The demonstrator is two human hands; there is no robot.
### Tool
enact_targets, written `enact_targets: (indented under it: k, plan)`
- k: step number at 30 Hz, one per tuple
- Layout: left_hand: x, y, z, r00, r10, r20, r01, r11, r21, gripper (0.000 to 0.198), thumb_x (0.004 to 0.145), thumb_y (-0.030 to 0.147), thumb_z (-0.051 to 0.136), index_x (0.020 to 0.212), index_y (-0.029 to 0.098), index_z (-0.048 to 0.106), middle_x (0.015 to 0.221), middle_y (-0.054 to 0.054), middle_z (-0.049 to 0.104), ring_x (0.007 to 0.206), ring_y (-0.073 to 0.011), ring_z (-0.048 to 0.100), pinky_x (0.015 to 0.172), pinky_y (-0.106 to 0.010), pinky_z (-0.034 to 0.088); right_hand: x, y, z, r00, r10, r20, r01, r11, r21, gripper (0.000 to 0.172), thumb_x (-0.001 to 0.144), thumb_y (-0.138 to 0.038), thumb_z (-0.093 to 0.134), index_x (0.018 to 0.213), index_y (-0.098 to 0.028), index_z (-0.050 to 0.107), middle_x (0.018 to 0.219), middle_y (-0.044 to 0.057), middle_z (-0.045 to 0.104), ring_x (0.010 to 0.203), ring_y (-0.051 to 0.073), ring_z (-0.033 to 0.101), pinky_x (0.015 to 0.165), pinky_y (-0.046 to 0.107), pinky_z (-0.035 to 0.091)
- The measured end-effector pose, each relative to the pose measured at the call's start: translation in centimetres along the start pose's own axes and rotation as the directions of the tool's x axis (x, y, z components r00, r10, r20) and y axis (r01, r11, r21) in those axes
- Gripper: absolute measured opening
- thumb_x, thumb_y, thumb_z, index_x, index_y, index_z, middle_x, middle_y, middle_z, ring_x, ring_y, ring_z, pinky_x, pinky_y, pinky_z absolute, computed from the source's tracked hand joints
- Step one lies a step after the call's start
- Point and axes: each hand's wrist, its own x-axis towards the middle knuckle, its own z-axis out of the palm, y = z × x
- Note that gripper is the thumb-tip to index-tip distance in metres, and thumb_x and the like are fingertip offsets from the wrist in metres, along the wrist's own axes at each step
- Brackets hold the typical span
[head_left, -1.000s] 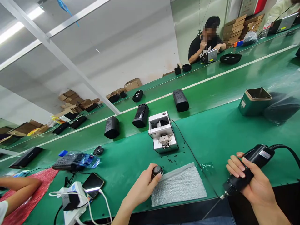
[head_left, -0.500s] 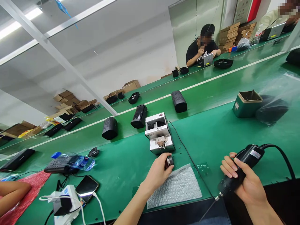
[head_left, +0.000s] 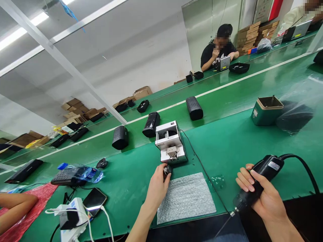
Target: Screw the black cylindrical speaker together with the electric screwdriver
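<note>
My left hand (head_left: 156,186) is closed on a small round black speaker part (head_left: 167,169), held just in front of the white screw feeder box (head_left: 171,142). My right hand (head_left: 262,198) grips a black electric screwdriver (head_left: 259,179) with its tip pointing down over the table's near edge; a black cable runs off to the right. A grey foam pad (head_left: 186,198) lies between my hands on the green table (head_left: 227,148).
Several black speaker housings (head_left: 120,137) stand on the belt behind the feeder. A green tin (head_left: 266,110) sits at right. At left lie a phone (head_left: 94,201), a power strip (head_left: 73,218), a water bottle (head_left: 83,172) and another person's arm (head_left: 15,208). A person sits at far back.
My left hand has carried the round part forward from the foam pad's near corner to just below the screw feeder. The right hand with the screwdriver has barely moved.
</note>
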Motion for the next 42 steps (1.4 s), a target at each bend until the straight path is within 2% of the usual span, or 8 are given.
enact_targets:
  k: [8, 19, 24, 31, 33, 35, 38, 42]
  plan:
    - [3.0, 7.3, 3.0, 0.963, 0.155, 0.221, -0.18, 0.979, 0.099, 0.042, 0.109, 0.013, 0.066, 0.15, 0.022, 0.066, 0.147, -0.014, 0.078, 0.13, -0.0309, 0.081, 0.11, -0.044, 0.065, -0.1, 0.3, 0.0, 0.997, -0.04, 0.058, 0.041, 0.999, -0.011, 0.048, 0.069, -0.039, 0.108, 0.092, -0.024, 0.07, 0.068, -0.006, 0.038, 0.055, 0.007, 0.033, 0.047, 0.021, 0.041]
    - [9.1, 14.2, 4.4, 0.958, 0.057, 0.282, -0.155, 0.929, 0.337, 0.024, 0.11, 0.002, 0.059, 0.131, 0.009, 0.07, 0.128, -0.025, 0.079, 0.118, -0.0366, 0.084, 0.097, -0.043, 0.066, 0.1, 0.7, -0.2, 0.987, -0.09, 0.133, 0.09, 0.996, 0.006, 0.042, 0.075, -0.039, 0.106, 0.095, -0.024, 0.072, 0.068, -0.006, 0.043, 0.054, 0.007, 0.039, 0.05, 0.021, 0.042]
    - [6.8, 14.9, 3.7, 0.914, 0.159, 0.372, -0.261, 0.935, 0.24, 0.035, 0.115, 0.012, 0.06, 0.15, 0.015, 0.063, 0.147, -0.021, 0.075, 0.133, -0.0347, 0.079, 0.109, -0.044, 0.062, 0.2, 0.8, -0.2, 0.986, -0.097, 0.138, 0.098, 0.995, 0.0, 0.042, 0.076, -0.04, 0.105, 0.096, -0.025, 0.072, 0.068, -0.007, 0.044, 0.054, 0.007, 0.038, 0.051, 0.022, 0.04]
    - [2.0, 17.5, 3.7, 0.736, 0.361, 0.572, -0.455, 0.89, 0.024, 0.034, 0.11, 0.018, 0.075, 0.143, 0.023, 0.071, 0.133, -0.01, 0.083, 0.115, -0.0327, 0.084, 0.097, -0.039, 0.064, 0.3, 0.9, -0.2, 0.983, -0.112, 0.142, 0.117, 0.993, -0.025, 0.042, 0.077, -0.04, 0.104, 0.097, -0.025, 0.071, 0.068, -0.007, 0.042, 0.054, 0.008, 0.037, 0.051, 0.022, 0.038]
    - [1.4, 16.5, 3.2, 0.746, 0.369, 0.555, -0.436, 0.9, -0.012, 0.036, 0.109, 0.017, 0.074, 0.145, 0.023, 0.07, 0.135, -0.011, 0.082, 0.118, -0.0322, 0.083, 0.1, -0.04, 0.064, 0.2, 0.8, -0.2, 0.984, -0.108, 0.144, 0.113, 0.993, -0.034, 0.042, 0.076, -0.04, 0.104, 0.097, -0.025, 0.071, 0.068, -0.007, 0.042, 0.054, 0.008, 0.037, 0.051, 0.022, 0.039]
    - [0.7, 13.6, 2.4, 0.818, 0.335, 0.468, -0.335, 0.938, -0.085, 0.037, 0.11, 0.02, 0.072, 0.147, 0.025, 0.07, 0.133, -0.009, 0.083, 0.117, -0.0296, 0.081, 0.103, -0.039, 0.062, 0.0, 0.7, -0.2, 0.984, -0.1, 0.145, 0.105, 0.994, -0.031, 0.043, 0.075, -0.039, 0.105, 0.096, -0.024, 0.07, 0.068, -0.007, 0.041, 0.055, 0.007, 0.036, 0.051, 0.022, 0.039]
    - [-0.3, 6.6, 0.7, 0.961, 0.134, 0.241, -0.075, 0.968, -0.241, 0.034, 0.107, 0.03, 0.07, 0.141, 0.025, 0.071, 0.11, -0.005, 0.083, 0.096, -0.0247, 0.078, 0.092, -0.037, 0.063, -0.2, 0.6, -0.3, 0.986, -0.082, 0.144, 0.085, 0.996, -0.016, 0.042, 0.075, -0.036, 0.105, 0.096, -0.024, 0.07, 0.069, -0.007, 0.04, 0.055, 0.007, 0.036, 0.05, 0.021, 0.04]
    - [-0.5, -1.8, -1.7, 0.994, -0.086, 0.064, 0.101, 0.955, -0.277, 0.041, 0.108, 0.044, 0.058, 0.139, 0.018, 0.065, 0.099, -0.006, 0.077, 0.082, -0.0229, 0.073, 0.078, -0.036, 0.062, 0.0, 0.5, -0.4, 0.992, -0.043, 0.119, 0.049, 0.998, -0.048, 0.044, 0.074, -0.036, 0.105, 0.094, -0.024, 0.069, 0.071, -0.006, 0.038, 0.057, 0.007, 0.035, 0.05, 0.021, 0.042]
